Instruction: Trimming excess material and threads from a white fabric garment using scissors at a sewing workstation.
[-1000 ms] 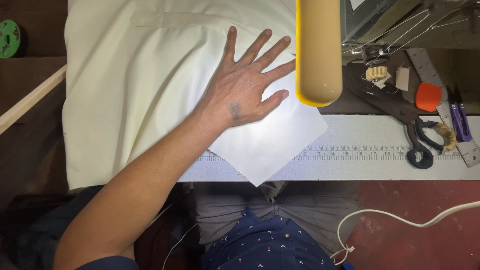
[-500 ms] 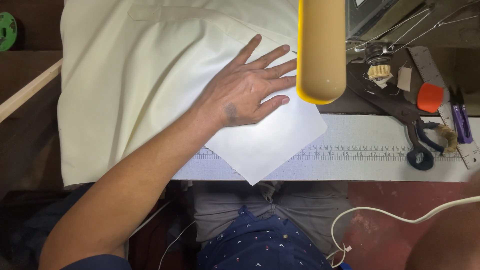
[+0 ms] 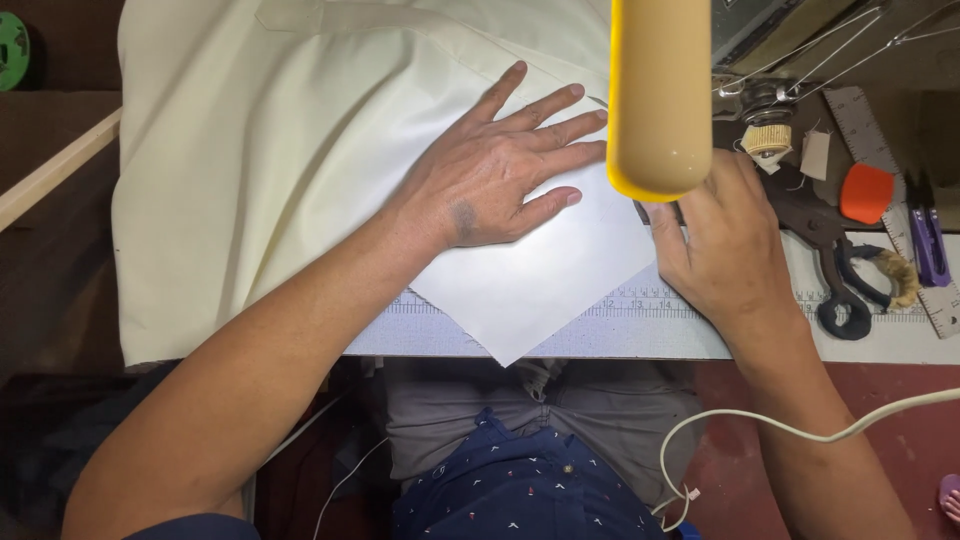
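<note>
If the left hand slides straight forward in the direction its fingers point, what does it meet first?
Probably the yellow lamp head: the left hand lies flat on the cream fabric, fingers pointing right. The lamp may hang higher, though; height is unclear.

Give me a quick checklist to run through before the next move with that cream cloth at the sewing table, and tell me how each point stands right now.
1. Left hand flat on the cream cloth, fingers spread: ok.
2. Right hand at the cloth's right edge, beside the yellow lamp: ok, but its fingertips are hidden.
3. White corner piece lying smooth over the table's printed ruler: ok.
4. Needle area visible: cannot tell, the lamp covers it.
5. Scissors apart from the cloth: ok.
6. White cable away from the cloth: ok.
</note>
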